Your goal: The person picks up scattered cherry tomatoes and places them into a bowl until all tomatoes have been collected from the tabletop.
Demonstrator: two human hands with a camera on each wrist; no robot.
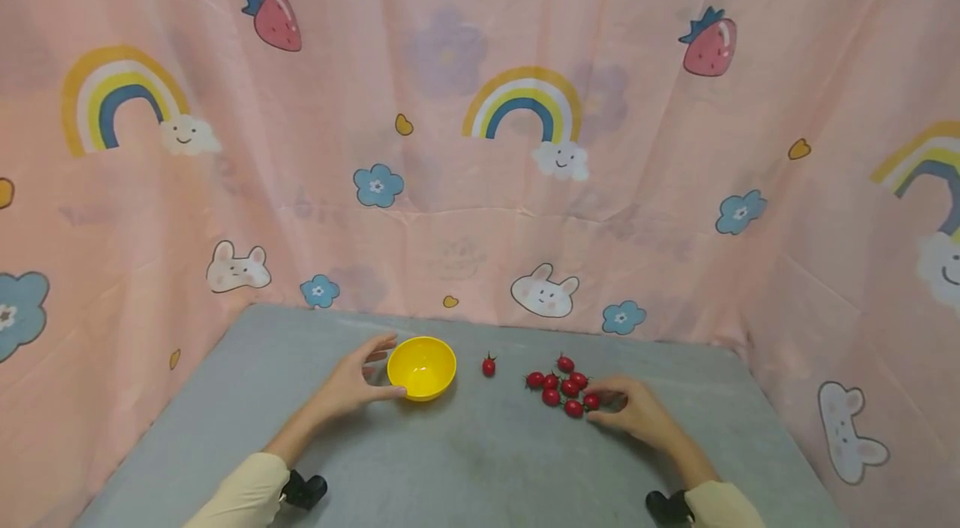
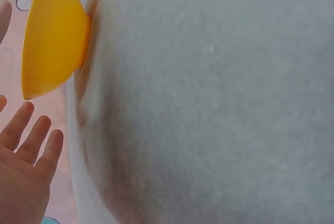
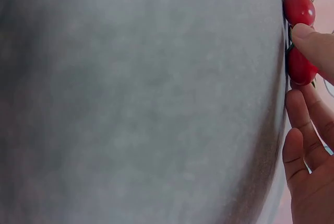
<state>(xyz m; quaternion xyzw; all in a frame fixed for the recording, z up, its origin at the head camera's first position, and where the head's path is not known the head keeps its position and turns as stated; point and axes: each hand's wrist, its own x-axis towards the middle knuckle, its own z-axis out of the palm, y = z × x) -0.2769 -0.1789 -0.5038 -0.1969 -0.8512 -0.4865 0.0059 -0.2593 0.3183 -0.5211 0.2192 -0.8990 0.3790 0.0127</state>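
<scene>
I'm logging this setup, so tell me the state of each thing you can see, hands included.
Yellow bowl: upright, empty
Tomato group: clustered together
Lone tomato: apart from the group
Left hand: fingers spread beside the bowl
Right hand: curled around an outer tomato
Pink curtain: hanging, creased

I saw cream, softly creased cloth on both arms: the left sleeve (image 1: pixel 243 490) toward the left edge of the bench (image 1: pixel 480 470), the right sleeve (image 1: pixel 726 506) toward its right edge. Each stopped short of the wrist, and the left hand (image 1: pixel 354 382) and right hand (image 1: pixel 639 413) were bare. Beside the cuffs, the left wrist camera (image 1: pixel 306 490) and right wrist camera (image 1: pixel 666 510) looked black and round-ended.
</scene>
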